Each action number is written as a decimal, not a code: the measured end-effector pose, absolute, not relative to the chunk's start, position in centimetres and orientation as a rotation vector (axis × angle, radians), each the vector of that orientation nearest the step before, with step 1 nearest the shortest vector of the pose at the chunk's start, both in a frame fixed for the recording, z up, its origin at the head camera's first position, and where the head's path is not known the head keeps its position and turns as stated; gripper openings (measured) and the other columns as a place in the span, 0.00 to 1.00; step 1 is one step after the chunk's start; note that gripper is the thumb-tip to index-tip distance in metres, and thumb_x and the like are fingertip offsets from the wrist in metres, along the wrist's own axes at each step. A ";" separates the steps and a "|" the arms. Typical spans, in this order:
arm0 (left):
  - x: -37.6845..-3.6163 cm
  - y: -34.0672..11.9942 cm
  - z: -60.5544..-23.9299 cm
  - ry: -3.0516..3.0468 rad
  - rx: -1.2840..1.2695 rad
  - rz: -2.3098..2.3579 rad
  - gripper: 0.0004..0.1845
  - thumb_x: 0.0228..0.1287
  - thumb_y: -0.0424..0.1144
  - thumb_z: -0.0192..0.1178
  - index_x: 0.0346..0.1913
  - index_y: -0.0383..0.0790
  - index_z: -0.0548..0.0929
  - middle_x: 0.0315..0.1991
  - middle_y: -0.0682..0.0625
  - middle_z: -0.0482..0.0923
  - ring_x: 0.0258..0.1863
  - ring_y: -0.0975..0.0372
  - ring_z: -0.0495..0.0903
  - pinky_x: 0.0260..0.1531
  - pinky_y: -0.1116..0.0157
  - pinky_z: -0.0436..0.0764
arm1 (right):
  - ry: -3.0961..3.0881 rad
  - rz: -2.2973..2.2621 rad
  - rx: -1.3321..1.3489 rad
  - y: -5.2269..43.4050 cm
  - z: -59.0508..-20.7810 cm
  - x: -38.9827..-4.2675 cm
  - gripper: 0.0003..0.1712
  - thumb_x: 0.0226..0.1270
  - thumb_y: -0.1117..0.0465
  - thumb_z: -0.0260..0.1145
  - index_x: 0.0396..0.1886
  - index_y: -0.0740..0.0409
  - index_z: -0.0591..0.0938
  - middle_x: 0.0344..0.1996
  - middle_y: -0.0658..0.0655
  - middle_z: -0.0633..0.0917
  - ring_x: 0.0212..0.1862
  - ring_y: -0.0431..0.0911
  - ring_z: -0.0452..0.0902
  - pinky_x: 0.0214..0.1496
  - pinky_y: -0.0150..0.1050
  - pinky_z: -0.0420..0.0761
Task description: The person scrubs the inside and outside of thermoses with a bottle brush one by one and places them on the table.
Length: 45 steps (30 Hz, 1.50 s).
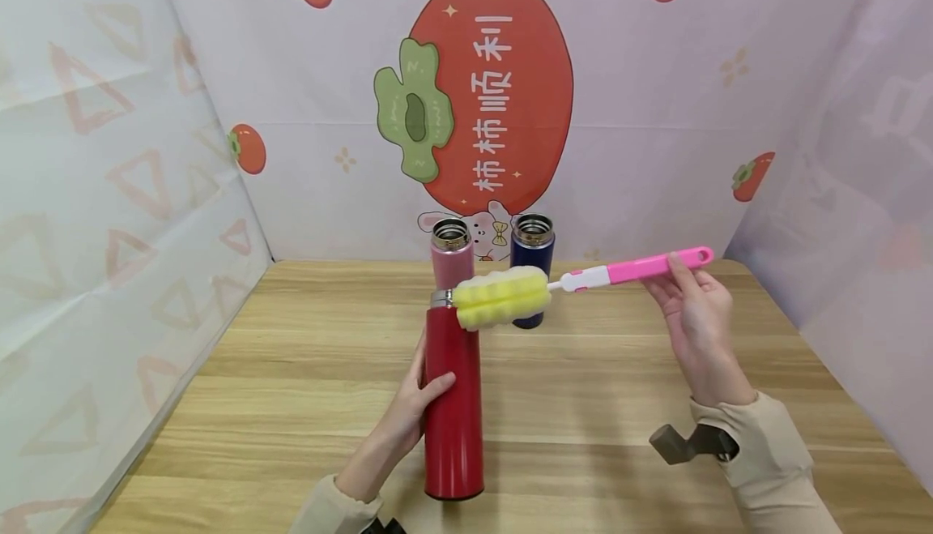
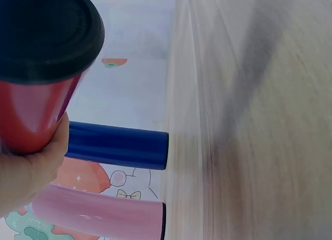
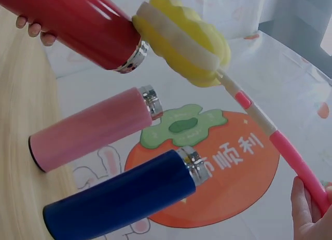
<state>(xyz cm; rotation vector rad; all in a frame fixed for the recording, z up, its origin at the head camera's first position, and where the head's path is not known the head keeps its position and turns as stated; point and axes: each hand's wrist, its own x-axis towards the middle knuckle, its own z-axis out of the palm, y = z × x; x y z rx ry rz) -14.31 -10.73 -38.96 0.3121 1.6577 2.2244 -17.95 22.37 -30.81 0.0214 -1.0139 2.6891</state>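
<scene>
Standing upright on the wooden table (image 1: 598,404), the red flask (image 1: 453,404) has its long axis vertical and its open steel mouth just beside the yellow sponge head (image 1: 501,297) of a bottle brush (image 1: 627,270). The left hand (image 1: 411,404) wraps the flask's middle. The right hand (image 1: 696,315), out to the flask's right, pinches the brush's pink handle, which runs nearly level toward the mouth. Beyond both hands stand a pink flask (image 1: 452,254) and a blue flask (image 1: 532,254), both uncapped.
</scene>
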 end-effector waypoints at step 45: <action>-14.4 -10.8 -38.2 1.720 0.314 2.424 0.33 0.66 0.36 0.42 0.68 0.64 0.43 0.65 0.45 0.47 0.59 0.52 0.57 0.51 0.59 0.67 | -1.531 2.840 0.271 22.4 -34.2 -17.5 0.11 0.65 0.68 0.50 0.33 0.63 0.80 0.30 0.58 0.84 0.35 0.44 0.81 0.41 0.35 0.77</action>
